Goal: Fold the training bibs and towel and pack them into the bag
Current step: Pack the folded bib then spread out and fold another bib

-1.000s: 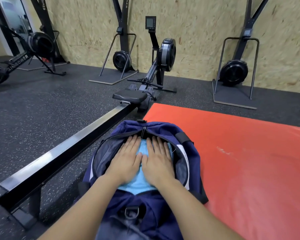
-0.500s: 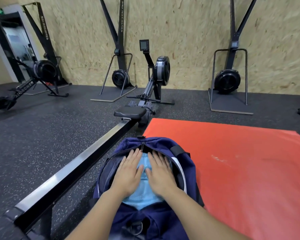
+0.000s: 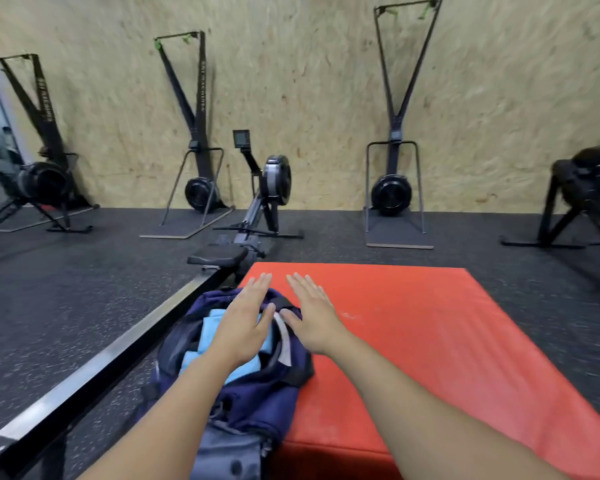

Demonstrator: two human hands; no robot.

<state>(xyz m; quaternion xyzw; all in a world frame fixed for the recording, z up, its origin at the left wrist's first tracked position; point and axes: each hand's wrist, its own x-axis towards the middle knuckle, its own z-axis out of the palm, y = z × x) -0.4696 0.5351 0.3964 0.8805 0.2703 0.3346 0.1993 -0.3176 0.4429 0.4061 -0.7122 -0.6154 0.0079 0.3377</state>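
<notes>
A navy bag (image 3: 257, 396) lies open on the left edge of the red mat (image 3: 430, 341). Folded light blue cloth (image 3: 210, 329) fills its opening. My left hand (image 3: 245, 318) hovers flat over the bag's mouth, fingers straight, holding nothing. My right hand (image 3: 310, 315) is flat too, raised over the bag's right rim and the mat, fingers spread. Whether either hand touches the bag cannot be told. No other bibs or towel show outside the bag.
A rowing machine's black rail (image 3: 118, 355) runs along the bag's left side, its seat (image 3: 219, 256) just beyond. Ski trainers (image 3: 394, 188) stand against the chipboard wall. Dark rubber floor (image 3: 66, 292) surrounds the mat.
Both hands lifted off the blue cloth and moved forward and right, out of the bag's opening. The camera tilted up, showing more of the wall.
</notes>
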